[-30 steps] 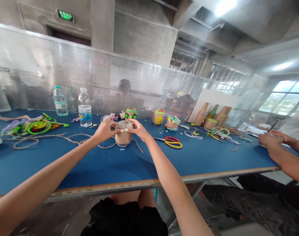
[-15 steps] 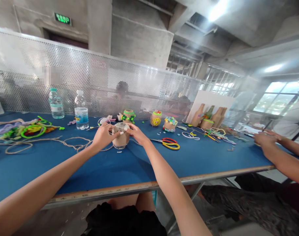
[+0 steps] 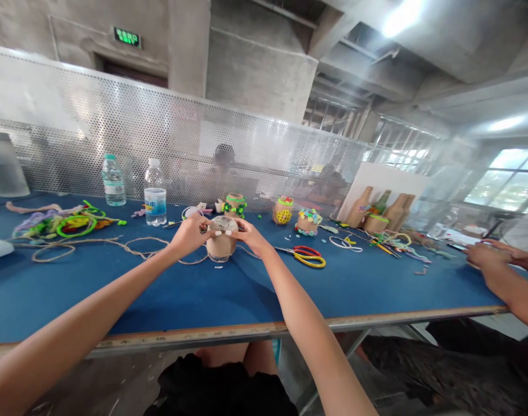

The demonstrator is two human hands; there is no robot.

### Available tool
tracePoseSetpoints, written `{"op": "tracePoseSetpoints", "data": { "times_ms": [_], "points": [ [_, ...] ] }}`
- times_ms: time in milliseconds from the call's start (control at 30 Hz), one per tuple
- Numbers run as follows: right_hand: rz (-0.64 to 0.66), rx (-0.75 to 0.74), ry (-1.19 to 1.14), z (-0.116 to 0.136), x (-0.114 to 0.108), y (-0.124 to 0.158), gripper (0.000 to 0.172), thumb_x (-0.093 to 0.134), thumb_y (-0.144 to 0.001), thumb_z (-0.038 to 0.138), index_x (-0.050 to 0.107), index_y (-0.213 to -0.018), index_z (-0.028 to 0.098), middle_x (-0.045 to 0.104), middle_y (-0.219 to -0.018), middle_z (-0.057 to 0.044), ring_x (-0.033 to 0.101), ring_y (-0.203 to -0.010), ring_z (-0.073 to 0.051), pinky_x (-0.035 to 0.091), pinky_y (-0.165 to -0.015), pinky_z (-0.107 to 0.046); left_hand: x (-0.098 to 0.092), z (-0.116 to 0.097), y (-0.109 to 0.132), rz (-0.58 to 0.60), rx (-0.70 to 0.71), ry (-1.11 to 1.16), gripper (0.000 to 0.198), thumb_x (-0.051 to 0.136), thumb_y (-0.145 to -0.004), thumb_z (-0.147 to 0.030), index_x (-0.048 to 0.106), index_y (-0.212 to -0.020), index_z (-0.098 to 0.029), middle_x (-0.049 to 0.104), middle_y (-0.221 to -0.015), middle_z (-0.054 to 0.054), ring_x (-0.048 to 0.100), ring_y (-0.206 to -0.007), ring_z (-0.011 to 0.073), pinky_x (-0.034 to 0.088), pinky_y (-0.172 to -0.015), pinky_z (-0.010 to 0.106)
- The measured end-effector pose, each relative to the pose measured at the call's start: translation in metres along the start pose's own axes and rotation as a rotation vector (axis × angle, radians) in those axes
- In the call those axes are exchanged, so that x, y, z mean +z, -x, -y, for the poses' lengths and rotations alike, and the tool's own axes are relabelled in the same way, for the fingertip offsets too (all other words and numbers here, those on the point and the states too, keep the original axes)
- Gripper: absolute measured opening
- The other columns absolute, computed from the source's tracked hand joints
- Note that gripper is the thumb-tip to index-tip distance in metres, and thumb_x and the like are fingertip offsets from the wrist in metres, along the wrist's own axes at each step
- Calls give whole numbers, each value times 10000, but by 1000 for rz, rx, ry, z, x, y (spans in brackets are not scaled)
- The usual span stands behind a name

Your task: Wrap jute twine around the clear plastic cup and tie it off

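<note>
A small twine-wrapped jar (image 3: 220,248) stands upright on the blue table, a greyish round top showing above the wrapping. My left hand (image 3: 191,234) grips its upper left edge, thumb in front and fingers curled behind. From the other side, my right hand (image 3: 250,236) holds the upper right edge, its thumb reaching towards the left thumb. Whether a strand is pinched under the fingertips is too small to tell. Loose twine (image 3: 146,247) trails leftward from the jar. Scissors (image 3: 307,257) with one red and one yellow handle lie right of my right hand.
Water bottles (image 3: 155,199) and a coloured pipe-cleaner pile (image 3: 73,222) are at left. Behind lie decorated jars (image 3: 235,205), (image 3: 283,211) and a button-trimmed pot (image 3: 307,222). Wrapped bottles (image 3: 360,207) lean near a white board. A co-worker's hands (image 3: 489,254) are at far right.
The view has shifted, so everything sits slightly further right. Both hands stay on the jar's top edge, with a small shift of the thumbs closer together.
</note>
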State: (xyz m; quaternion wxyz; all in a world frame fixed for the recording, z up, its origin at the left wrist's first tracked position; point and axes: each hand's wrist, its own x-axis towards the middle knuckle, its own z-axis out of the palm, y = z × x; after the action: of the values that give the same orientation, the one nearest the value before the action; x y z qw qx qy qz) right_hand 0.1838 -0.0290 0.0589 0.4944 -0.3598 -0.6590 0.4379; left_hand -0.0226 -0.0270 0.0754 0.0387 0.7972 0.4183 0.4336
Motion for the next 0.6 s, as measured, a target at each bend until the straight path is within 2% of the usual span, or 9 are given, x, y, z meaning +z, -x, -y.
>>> {"op": "tracePoseSetpoints", "data": {
  "times_ms": [233,433,600],
  "points": [
    [4,10,-2,0,-1,1,576,814,-636,360,598,-1160,257,632,-1285,-64,573,-1195,-263,447,-1037,-449,-1,7,-3,27,-76,116,186,758,-697,-301,733,-831,-174,640,-710,21,562,-627,162,423,-597,264],
    [20,29,-6,5,1,2,556,808,-639,361,605,-1145,253,644,-1267,-63,578,-1190,-261,444,-1038,-452,-6,7,-4,44,-116,167,223,761,-664,-265,758,-864,-166,627,-647,3,545,-595,145,400,-585,260],
    [12,41,11,5,1,2,547,803,-636,361,613,-1132,230,649,-1258,-78,582,-1184,-270,438,-1041,-464,-7,14,-5,82,-112,188,289,768,-681,-311,753,-920,-149,604,-612,-3,529,-572,138,380,-562,254]
  ]
}}
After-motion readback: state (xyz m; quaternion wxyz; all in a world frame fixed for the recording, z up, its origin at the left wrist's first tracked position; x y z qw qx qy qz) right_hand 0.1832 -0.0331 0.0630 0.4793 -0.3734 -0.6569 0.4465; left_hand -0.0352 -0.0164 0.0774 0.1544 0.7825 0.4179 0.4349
